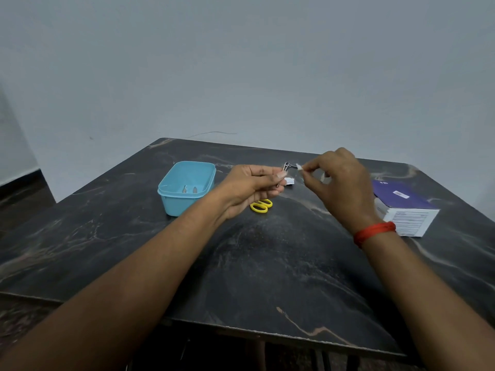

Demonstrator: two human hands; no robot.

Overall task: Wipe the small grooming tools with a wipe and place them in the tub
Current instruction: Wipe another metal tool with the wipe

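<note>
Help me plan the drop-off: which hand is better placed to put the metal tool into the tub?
Left hand: it already grips the metal tool and is nearer the blue tub. The right hand pinches the wipe.

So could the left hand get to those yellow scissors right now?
Probably yes for reach: the yellow scissors lie on the table just under the left hand, nothing covering them. But that hand is pinching a small metal tool, so it would need to put that down first.

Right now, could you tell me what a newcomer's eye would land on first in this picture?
Probably the two hands raised mid-table: the left hand holds a small metal tool while the right hand pinches a white wipe against it. Next, the light blue tub at left and the yellow scissors beside it.
</note>
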